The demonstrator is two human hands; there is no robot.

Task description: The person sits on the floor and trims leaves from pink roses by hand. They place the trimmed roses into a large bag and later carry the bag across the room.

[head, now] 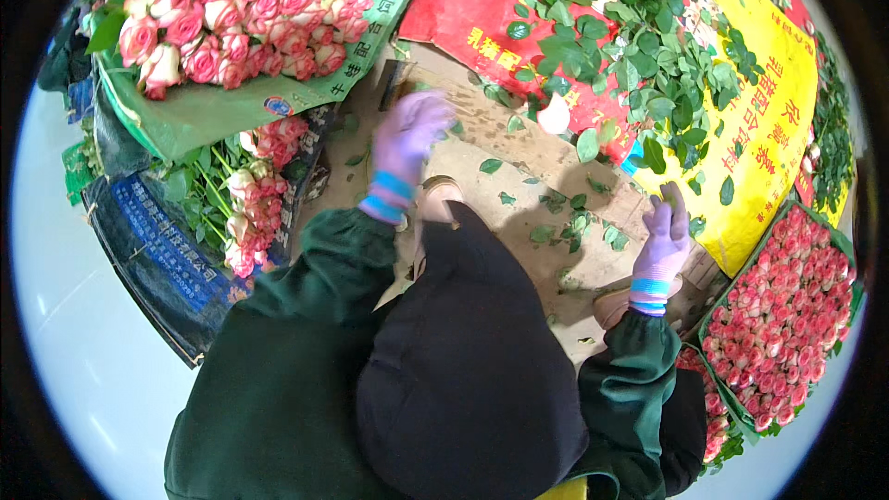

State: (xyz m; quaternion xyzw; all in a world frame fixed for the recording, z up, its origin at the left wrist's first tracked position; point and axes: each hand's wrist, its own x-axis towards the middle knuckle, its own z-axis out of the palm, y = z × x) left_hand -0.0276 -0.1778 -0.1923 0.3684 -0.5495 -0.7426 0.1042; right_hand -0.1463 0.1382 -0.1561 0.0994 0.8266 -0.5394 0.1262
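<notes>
My left hand (411, 135), in a purple glove with a blue-banded cuff, hovers above the wooden edge in front of my shoe. Motion blurs its fingers, and nothing shows in its grasp. To the right, my right hand (665, 232) wears a matching glove, its fingers raised and partly apart, with no stem visible in it. Just beyond that hand lies a pile of green rose leaves (639, 62) across a red sack (458, 7) and a yellow sack (757, 125). A pale petal (553, 114) shows near the red sack's front edge.
Pink-and-white roses (243, 21) lie on a green printed sack (229, 121) at upper left. Below are more roses (253, 222) and a dark sack (160, 257). A green-wrapped block of pink roses (778, 319) stands right. Loose leaves (573, 222) litter the floor near my shoes (442, 191).
</notes>
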